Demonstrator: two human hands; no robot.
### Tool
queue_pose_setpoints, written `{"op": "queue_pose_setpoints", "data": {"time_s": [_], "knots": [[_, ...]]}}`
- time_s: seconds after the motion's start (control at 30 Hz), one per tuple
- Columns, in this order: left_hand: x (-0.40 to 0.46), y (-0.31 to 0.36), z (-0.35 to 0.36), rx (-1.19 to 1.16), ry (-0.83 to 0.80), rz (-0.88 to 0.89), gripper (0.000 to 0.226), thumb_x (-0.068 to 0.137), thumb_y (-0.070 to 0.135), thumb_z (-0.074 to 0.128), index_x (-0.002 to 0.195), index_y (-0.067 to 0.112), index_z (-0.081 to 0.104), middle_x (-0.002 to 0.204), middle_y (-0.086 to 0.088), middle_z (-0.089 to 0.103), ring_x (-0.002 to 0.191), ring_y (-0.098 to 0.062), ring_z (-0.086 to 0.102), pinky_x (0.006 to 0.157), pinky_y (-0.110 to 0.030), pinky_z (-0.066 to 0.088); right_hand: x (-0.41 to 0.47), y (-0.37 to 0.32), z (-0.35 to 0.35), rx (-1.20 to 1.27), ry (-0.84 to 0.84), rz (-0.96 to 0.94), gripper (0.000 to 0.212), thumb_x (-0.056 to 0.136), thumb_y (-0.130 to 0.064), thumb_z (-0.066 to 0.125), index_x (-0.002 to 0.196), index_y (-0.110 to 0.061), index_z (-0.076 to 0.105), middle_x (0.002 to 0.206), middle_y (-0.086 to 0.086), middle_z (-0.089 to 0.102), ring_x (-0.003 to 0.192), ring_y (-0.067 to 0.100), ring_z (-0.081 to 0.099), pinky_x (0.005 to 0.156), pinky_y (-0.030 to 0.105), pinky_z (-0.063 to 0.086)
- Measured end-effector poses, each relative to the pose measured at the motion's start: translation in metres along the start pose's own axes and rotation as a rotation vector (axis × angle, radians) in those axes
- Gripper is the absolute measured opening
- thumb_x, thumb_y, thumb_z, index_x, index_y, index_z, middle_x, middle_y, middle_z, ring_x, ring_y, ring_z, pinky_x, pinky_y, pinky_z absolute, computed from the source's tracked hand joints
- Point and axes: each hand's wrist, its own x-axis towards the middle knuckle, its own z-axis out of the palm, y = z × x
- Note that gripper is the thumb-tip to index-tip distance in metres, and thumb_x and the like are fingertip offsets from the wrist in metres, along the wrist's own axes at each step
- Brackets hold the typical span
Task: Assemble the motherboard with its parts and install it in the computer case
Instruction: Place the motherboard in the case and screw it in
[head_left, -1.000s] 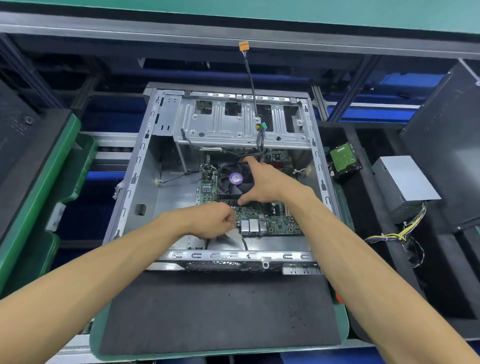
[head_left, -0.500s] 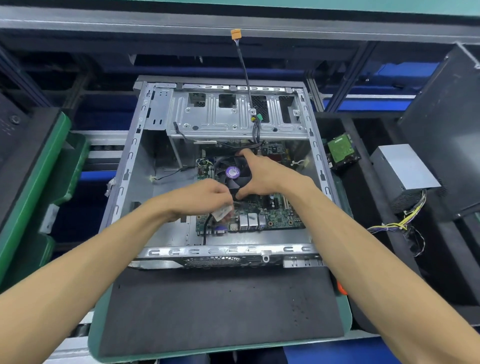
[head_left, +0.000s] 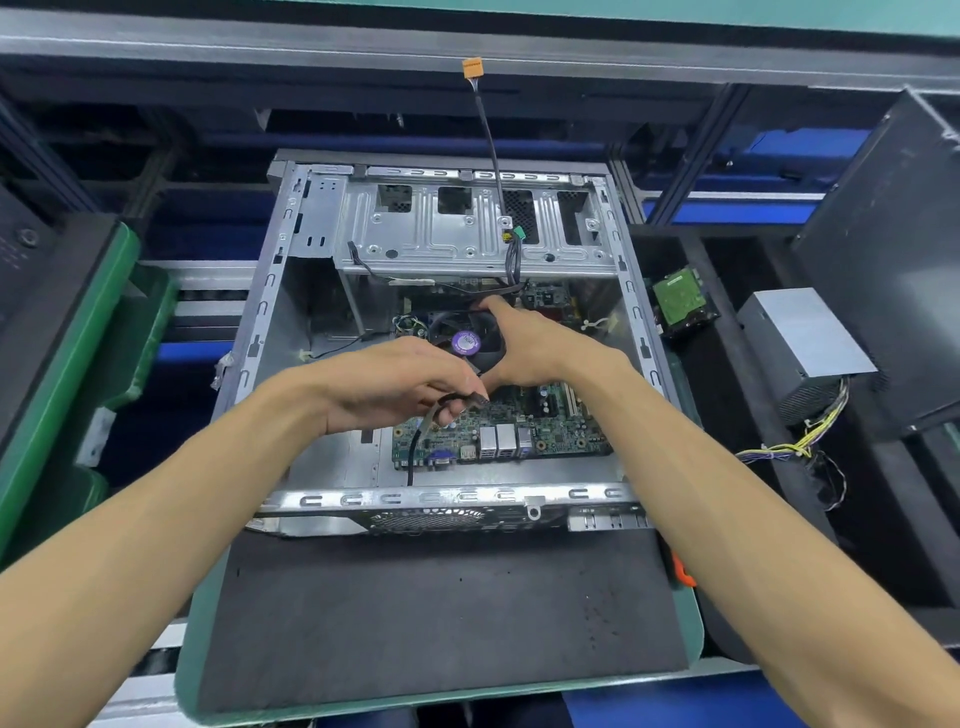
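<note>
An open metal computer case (head_left: 270, 291) lies on a dark foam mat. Inside it sits the green motherboard (head_left: 550, 431) with a black cooler fan (head_left: 467, 340) bearing a purple label. My right hand (head_left: 535, 343) grips the fan's right side, thumb along its near edge and a finger over its far edge. My left hand (head_left: 395, 384) hovers over the board's left part and pinches a black cable with its connector (head_left: 470, 399); the cable trails down toward the case's near wall. Another cable with an orange plug (head_left: 471, 67) rises from the drive cage.
A drive cage (head_left: 467, 234) spans the case's far end. To the right lie a hard drive (head_left: 680, 299) and a grey power supply (head_left: 800, 338) with yellow wires. Green bins (head_left: 78, 332) stand at the left. The foam mat (head_left: 441, 613) lies before the case.
My left hand lifted from the board's near edge and now holds a black cable higher up. My right hand stayed on the fan as the board shifted deeper into the case.
</note>
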Motion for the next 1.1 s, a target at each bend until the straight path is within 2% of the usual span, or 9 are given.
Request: {"op": "queue_pose_setpoints", "data": {"time_s": [0.1, 0.2, 0.33, 0.43, 0.6, 0.8, 0.93, 1.0, 1.1], "knots": [[-0.004, 0.002, -0.002, -0.040, -0.080, -0.017, 0.019, 0.067, 0.022, 0.069, 0.077, 0.006, 0.074, 0.069, -0.004, 0.056, 0.063, -0.015, 0.049, 0.069, -0.025, 0.041, 0.000, -0.001, 0.000, -0.001, -0.004, 0.010, 0.115, 0.067, -0.041, 0.093, 0.155, -0.024, 0.022, 0.143, 0.014, 0.051, 0.119, 0.030, 0.055, 0.097, 0.041, 0.048], [-0.004, 0.003, -0.003, -0.077, -0.099, -0.020, 0.021, 0.063, 0.019, 0.066, 0.074, 0.002, 0.068, 0.067, -0.005, 0.050, 0.061, -0.015, 0.045, 0.073, -0.030, 0.036, 0.001, -0.002, 0.000, -0.007, -0.002, 0.015, 0.115, 0.066, -0.041, 0.093, 0.154, -0.024, 0.022, 0.142, 0.015, 0.052, 0.117, 0.031, 0.055, 0.094, 0.039, 0.048], [-0.003, 0.003, -0.003, -0.097, -0.087, -0.017, 0.017, 0.061, 0.020, 0.065, 0.070, 0.005, 0.069, 0.069, -0.005, 0.048, 0.061, -0.015, 0.043, 0.071, -0.029, 0.038, 0.001, -0.003, 0.000, -0.013, 0.002, 0.020, 0.114, 0.066, -0.040, 0.094, 0.154, -0.023, 0.023, 0.140, 0.014, 0.053, 0.116, 0.030, 0.055, 0.095, 0.039, 0.048], [-0.002, 0.002, -0.005, -0.120, -0.072, -0.015, 0.014, 0.062, 0.020, 0.065, 0.068, 0.008, 0.068, 0.067, -0.001, 0.054, 0.061, -0.013, 0.046, 0.065, -0.024, 0.042, -0.001, -0.004, -0.001, -0.015, -0.003, 0.017, 0.113, 0.066, -0.039, 0.094, 0.153, -0.023, 0.024, 0.139, 0.013, 0.054, 0.117, 0.030, 0.054, 0.099, 0.042, 0.049], [0.000, 0.000, -0.011, -0.156, -0.112, -0.054, 0.018, 0.068, 0.021, 0.063, 0.077, 0.007, 0.055, 0.070, -0.002, 0.047, 0.064, -0.015, 0.042, 0.076, -0.030, 0.036, -0.003, -0.005, -0.002, -0.013, -0.009, 0.019, 0.113, 0.068, -0.038, 0.093, 0.155, -0.022, 0.023, 0.142, 0.014, 0.052, 0.119, 0.031, 0.054, 0.099, 0.041, 0.048], [0.000, 0.001, -0.014, -0.255, -0.120, -0.093, 0.010, 0.072, 0.018, 0.056, 0.065, 0.015, 0.063, 0.070, -0.001, 0.042, 0.064, -0.016, 0.036, 0.075, -0.030, 0.038, -0.004, -0.006, -0.003, -0.012, -0.017, 0.026, 0.115, 0.068, -0.038, 0.093, 0.156, -0.022, 0.020, 0.145, 0.014, 0.050, 0.122, 0.032, 0.053, 0.100, 0.041, 0.048], [0.003, -0.001, -0.017, -0.214, -0.019, -0.115, 0.016, 0.086, 0.015, 0.060, 0.079, 0.010, 0.074, 0.071, 0.000, 0.046, 0.062, -0.012, 0.041, 0.069, -0.025, 0.040, -0.005, -0.006, -0.003, -0.014, -0.014, 0.026, 0.115, 0.068, -0.039, 0.093, 0.155, -0.022, 0.021, 0.145, 0.014, 0.050, 0.122, 0.032, 0.053, 0.099, 0.039, 0.047], [0.003, -0.002, -0.022, -0.048, 0.083, -0.112, 0.017, 0.093, 0.015, 0.065, 0.089, 0.007, 0.079, 0.069, 0.001, 0.055, 0.061, -0.009, 0.047, 0.065, -0.021, 0.043, -0.005, -0.006, -0.004, -0.014, -0.017, 0.025, 0.114, 0.068, -0.038, 0.093, 0.155, -0.022, 0.021, 0.145, 0.015, 0.049, 0.123, 0.032, 0.053, 0.100, 0.040, 0.047], [0.001, -0.008, -0.029, 0.177, 0.240, -0.123, 0.012, 0.089, 0.016, 0.073, 0.091, 0.006, 0.081, 0.068, 0.001, 0.064, 0.058, -0.006, 0.052, 0.061, -0.020, 0.047, -0.004, -0.005, -0.003, -0.008, -0.024, 0.025, 0.114, 0.069, -0.037, 0.093, 0.156, -0.022, 0.020, 0.149, 0.016, 0.047, 0.126, 0.033, 0.052, 0.104, 0.042, 0.046]]}}
